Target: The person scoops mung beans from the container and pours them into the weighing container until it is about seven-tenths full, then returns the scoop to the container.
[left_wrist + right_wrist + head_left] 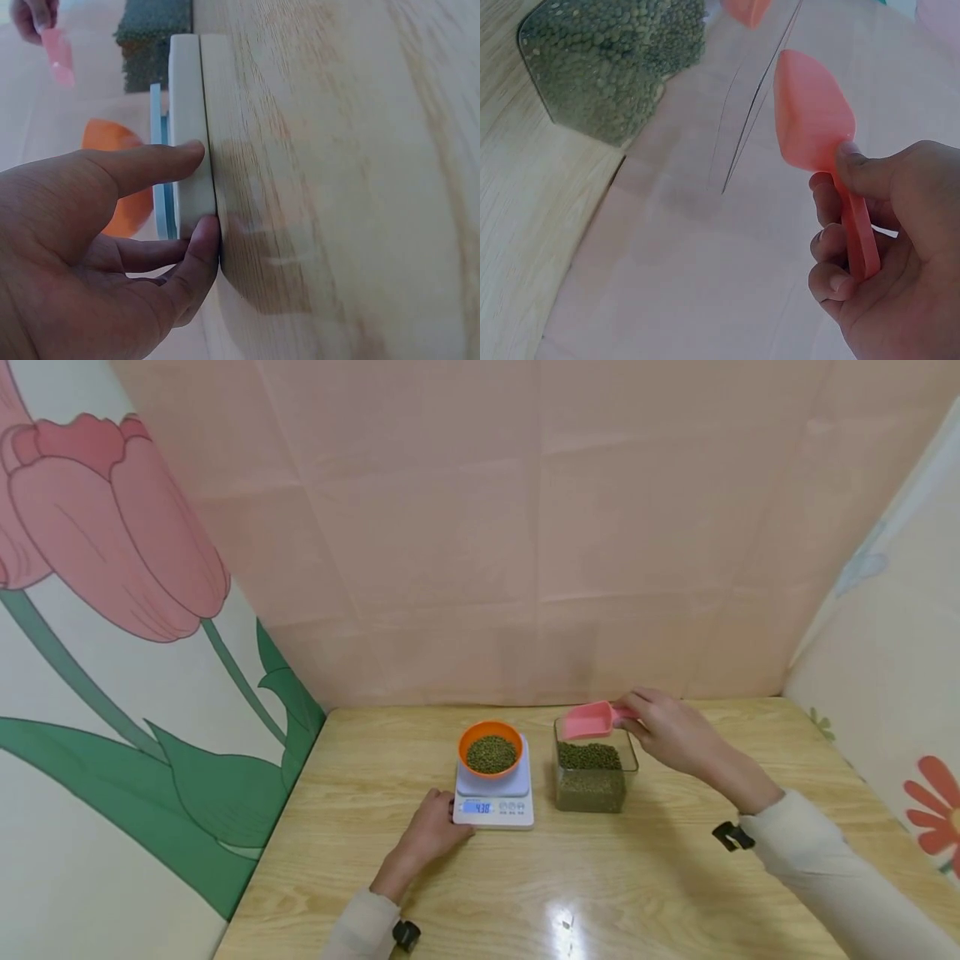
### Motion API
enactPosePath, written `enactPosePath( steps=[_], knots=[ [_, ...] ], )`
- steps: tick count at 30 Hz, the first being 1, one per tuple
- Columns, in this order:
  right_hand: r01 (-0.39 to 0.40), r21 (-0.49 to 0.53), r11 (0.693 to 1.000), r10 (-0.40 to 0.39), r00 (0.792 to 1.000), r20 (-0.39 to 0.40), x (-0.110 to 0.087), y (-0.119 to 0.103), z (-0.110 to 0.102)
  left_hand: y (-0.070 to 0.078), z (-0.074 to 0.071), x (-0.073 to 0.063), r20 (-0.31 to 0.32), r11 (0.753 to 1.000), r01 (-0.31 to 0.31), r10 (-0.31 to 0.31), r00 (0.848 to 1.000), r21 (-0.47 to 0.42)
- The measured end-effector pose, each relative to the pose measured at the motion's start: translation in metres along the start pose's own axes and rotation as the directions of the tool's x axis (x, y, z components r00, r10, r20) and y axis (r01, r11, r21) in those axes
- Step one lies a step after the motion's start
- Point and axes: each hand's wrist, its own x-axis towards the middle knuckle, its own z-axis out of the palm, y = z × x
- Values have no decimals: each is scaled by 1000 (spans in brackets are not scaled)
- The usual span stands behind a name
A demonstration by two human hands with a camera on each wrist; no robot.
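My right hand grips the handle of a pink scoop, held above a clear container of green beans. No beans show in the scoop. My left hand holds the front left corner of a white kitchen scale. In the left wrist view its thumb lies along the front edge of the scale, other fingers round the side. An orange bowl with green beans in it stands on the scale's platform. The lit blue display shows digits that look like 438.
All of this stands on a wood-grain table. A pink sheet hangs behind the table's back edge. Printed flower panels flank it on both sides. The container stands just right of the scale, with a small gap.
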Motion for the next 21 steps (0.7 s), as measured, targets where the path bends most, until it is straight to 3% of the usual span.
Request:
enactPosePath(
  steps=[12, 21],
  knots=[
    [14, -29, 999, -15, 1000, -28, -7, 6, 0, 0, 0, 0, 4, 1000, -11, 11, 1000, -2],
    [-17, -31, 999, 18, 1000, 25, -8, 8, -1, -1, 1, 0, 6, 1000, -7, 7, 1000, 3]
  ],
)
